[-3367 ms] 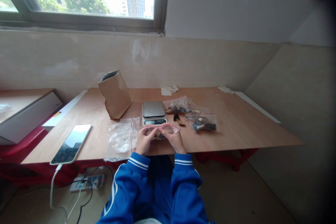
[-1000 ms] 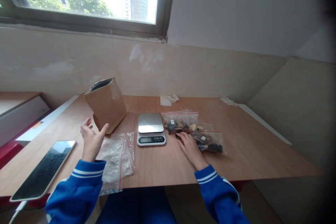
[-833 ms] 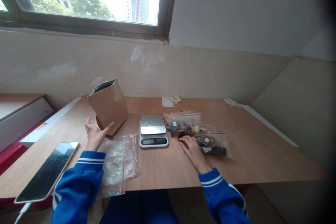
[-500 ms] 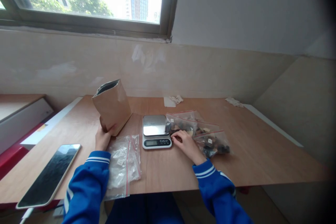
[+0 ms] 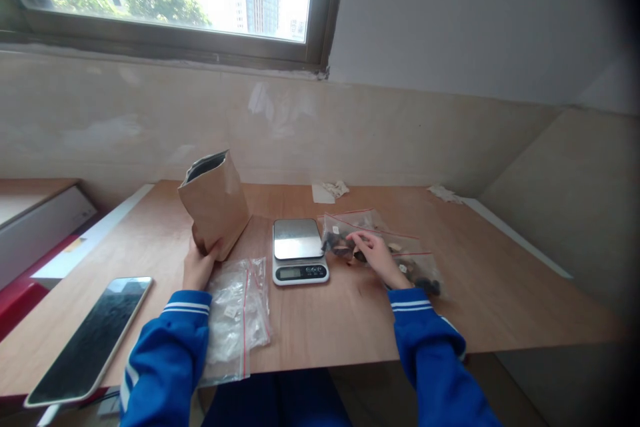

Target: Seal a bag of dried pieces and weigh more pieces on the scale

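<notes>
My left hand (image 5: 201, 263) grips the lower left side of a brown paper bag (image 5: 217, 203), which stands tilted with its open top up. Below that hand lie flat, clear zip bags (image 5: 227, 333) with red seal lines. My right hand (image 5: 377, 257) is over several clear zip bags holding dark brown pieces, its fingers bent and closed on the front-left zip bag (image 5: 336, 240). Exactly what the fingertips pinch is partly hidden. Between my hands sits a kitchen scale (image 5: 300, 250) with a steel plate, close to the left edge of that filled bag.
A phone (image 5: 93, 340) with a white cable lies at the left of the wooden table (image 5: 310, 327). Crumpled tissue (image 5: 336, 189) and a white paper lie by the wall, with another tissue (image 5: 445, 194) farther right. A red stool (image 5: 20, 307) stands beyond the left edge.
My right hand has moved right and slightly away from me, from beside the scale onto the filled bags. The nearest filled bag has shifted right, off the scale plate. My left hand stays on the paper bag.
</notes>
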The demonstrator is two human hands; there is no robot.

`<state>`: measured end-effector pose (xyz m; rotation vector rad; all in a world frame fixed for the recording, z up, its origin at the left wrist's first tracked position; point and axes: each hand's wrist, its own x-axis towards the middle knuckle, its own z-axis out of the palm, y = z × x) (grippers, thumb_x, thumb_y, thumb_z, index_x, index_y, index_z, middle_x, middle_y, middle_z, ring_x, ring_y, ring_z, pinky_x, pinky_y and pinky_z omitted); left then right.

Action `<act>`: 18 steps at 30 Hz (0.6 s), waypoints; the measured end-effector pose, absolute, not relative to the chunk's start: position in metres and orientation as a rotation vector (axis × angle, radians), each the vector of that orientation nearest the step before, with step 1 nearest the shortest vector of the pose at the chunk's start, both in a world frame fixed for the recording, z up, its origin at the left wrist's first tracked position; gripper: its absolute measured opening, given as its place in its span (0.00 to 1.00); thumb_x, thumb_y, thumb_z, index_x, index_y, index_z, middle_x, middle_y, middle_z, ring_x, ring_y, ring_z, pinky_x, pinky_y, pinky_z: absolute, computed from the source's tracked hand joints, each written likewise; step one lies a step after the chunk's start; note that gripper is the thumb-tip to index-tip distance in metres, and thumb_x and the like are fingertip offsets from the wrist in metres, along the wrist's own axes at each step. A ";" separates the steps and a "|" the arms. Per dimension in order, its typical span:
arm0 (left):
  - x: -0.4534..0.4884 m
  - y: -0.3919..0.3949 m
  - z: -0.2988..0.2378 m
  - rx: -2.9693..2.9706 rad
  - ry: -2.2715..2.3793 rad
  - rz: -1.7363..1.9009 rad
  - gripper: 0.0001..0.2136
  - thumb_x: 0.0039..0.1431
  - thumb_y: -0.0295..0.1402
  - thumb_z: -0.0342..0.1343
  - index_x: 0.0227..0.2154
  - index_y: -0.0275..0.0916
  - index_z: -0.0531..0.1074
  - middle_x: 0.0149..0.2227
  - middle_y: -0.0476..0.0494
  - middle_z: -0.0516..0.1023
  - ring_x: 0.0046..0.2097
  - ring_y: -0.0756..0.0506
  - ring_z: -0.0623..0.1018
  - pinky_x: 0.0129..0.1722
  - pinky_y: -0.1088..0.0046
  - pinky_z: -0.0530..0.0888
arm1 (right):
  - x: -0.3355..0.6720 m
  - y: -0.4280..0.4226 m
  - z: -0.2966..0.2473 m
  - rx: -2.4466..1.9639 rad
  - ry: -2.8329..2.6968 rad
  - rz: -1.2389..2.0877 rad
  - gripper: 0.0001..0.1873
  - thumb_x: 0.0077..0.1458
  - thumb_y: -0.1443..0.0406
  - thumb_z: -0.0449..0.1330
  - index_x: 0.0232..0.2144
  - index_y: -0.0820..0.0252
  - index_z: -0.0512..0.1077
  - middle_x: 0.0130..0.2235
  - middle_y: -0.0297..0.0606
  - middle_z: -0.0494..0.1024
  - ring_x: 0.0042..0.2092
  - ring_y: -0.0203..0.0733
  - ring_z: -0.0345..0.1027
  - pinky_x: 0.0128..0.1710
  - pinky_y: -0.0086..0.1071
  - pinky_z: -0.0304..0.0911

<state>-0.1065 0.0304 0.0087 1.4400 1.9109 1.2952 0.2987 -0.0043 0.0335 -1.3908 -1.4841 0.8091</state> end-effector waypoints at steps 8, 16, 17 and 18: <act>-0.105 0.029 0.012 1.463 1.876 1.334 0.36 0.49 0.48 0.57 0.60 0.42 0.54 0.55 0.38 0.70 0.56 0.36 0.69 0.53 0.60 0.67 | 0.206 0.044 0.063 -1.135 -1.670 0.668 0.18 0.59 0.53 0.49 0.35 0.59 0.72 0.34 0.36 0.77 0.31 0.37 0.71 0.31 0.28 0.64; -0.104 0.029 0.013 1.450 1.859 1.352 0.36 0.50 0.46 0.57 0.61 0.42 0.53 0.55 0.38 0.70 0.55 0.36 0.70 0.53 0.60 0.68 | 0.186 0.050 0.038 -1.179 -1.904 0.460 0.16 0.60 0.65 0.50 0.49 0.56 0.68 0.40 0.38 0.78 0.40 0.39 0.70 0.43 0.33 0.64; -0.104 0.029 0.012 1.444 1.866 1.348 0.36 0.50 0.46 0.57 0.60 0.41 0.54 0.54 0.38 0.70 0.55 0.36 0.70 0.53 0.60 0.68 | 0.188 0.043 0.038 -1.155 -1.918 0.452 0.18 0.59 0.66 0.50 0.52 0.56 0.66 0.42 0.38 0.77 0.42 0.39 0.70 0.44 0.33 0.64; -0.104 0.029 0.012 1.442 1.870 1.346 0.36 0.50 0.46 0.56 0.60 0.41 0.54 0.54 0.38 0.70 0.55 0.36 0.70 0.53 0.60 0.67 | 0.191 0.035 0.039 -1.128 -1.918 0.427 0.19 0.60 0.67 0.49 0.52 0.57 0.65 0.44 0.39 0.76 0.45 0.39 0.69 0.45 0.33 0.64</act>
